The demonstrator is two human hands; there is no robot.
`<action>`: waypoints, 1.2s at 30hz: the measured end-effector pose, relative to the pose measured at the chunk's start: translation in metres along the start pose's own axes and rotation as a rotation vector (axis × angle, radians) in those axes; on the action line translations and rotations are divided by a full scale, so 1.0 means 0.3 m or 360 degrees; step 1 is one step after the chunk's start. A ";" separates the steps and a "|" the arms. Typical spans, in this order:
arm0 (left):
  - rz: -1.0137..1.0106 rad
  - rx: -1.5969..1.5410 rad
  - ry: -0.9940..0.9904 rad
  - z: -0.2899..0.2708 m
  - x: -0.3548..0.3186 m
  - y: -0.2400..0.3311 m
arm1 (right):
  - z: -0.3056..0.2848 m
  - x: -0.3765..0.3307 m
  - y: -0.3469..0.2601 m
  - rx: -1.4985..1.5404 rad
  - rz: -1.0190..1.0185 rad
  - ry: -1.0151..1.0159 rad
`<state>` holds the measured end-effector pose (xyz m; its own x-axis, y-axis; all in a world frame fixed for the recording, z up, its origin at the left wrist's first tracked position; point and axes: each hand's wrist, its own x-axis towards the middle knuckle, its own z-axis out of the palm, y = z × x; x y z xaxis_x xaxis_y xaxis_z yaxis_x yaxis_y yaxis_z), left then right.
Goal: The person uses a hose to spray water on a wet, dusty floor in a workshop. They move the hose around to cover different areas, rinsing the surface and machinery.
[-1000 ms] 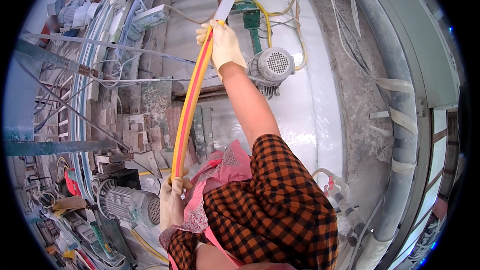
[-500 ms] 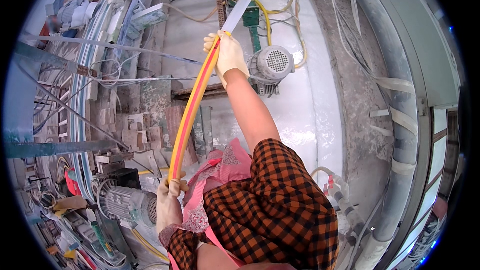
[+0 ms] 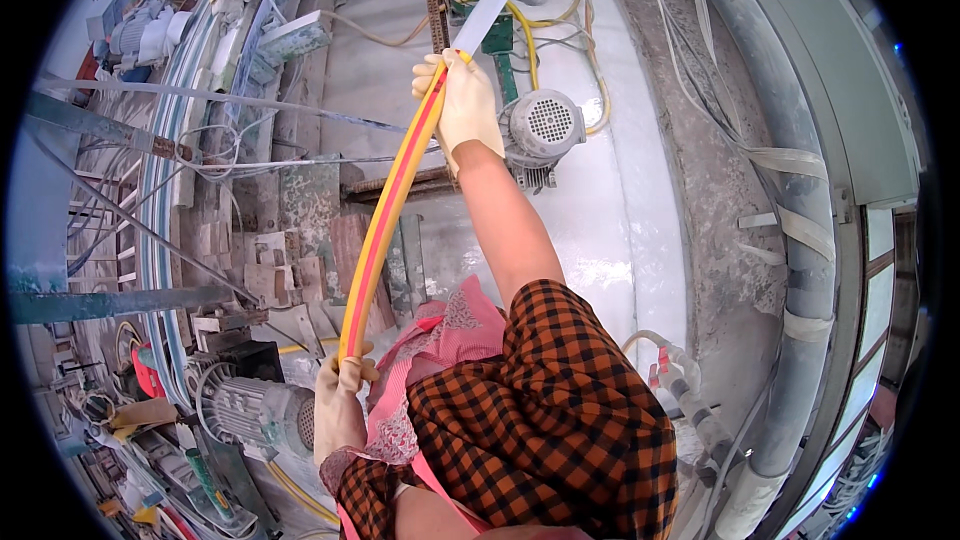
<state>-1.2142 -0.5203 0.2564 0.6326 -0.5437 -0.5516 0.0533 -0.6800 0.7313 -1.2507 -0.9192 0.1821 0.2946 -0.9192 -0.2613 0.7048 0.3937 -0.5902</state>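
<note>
A yellow hose with a red stripe (image 3: pixel 388 202) runs between my two gloved hands. My right hand (image 3: pixel 466 105), in a cream rubber glove, is closed around it near its outlet. From that end a flat jet of water (image 3: pixel 495 7) shoots forward onto the wet whitish floor. Closer to my body, my left hand (image 3: pixel 341 395) wears a similar glove and grips the hose lower down. The rest of the hose, below my left hand, is hidden.
A grey motor (image 3: pixel 545 127) stands right of my right hand. Another ribbed motor (image 3: pixel 265 410) sits beside my left hand. Belts, bars and machinery fill the left side. A large grey pipe (image 3: pixel 808 290) runs along the right, and a yellow cable (image 3: pixel 531 40) crosses the floor ahead.
My right hand has shifted slightly right, and the water jet now lands a little farther right. My left hand keeps its grip in nearly the same place.
</note>
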 end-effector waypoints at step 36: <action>0.0015 -0.0082 -0.0004 -0.042 0.009 -0.036 | -0.068 -0.054 0.047 0.0013 0.0049 0.0161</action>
<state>-1.2033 -0.5082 0.2519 0.6313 -0.5511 -0.5457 0.0872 -0.6487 0.7560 -1.2587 -0.8986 0.1625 0.2497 -0.9009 -0.3551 0.7020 0.4210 -0.5745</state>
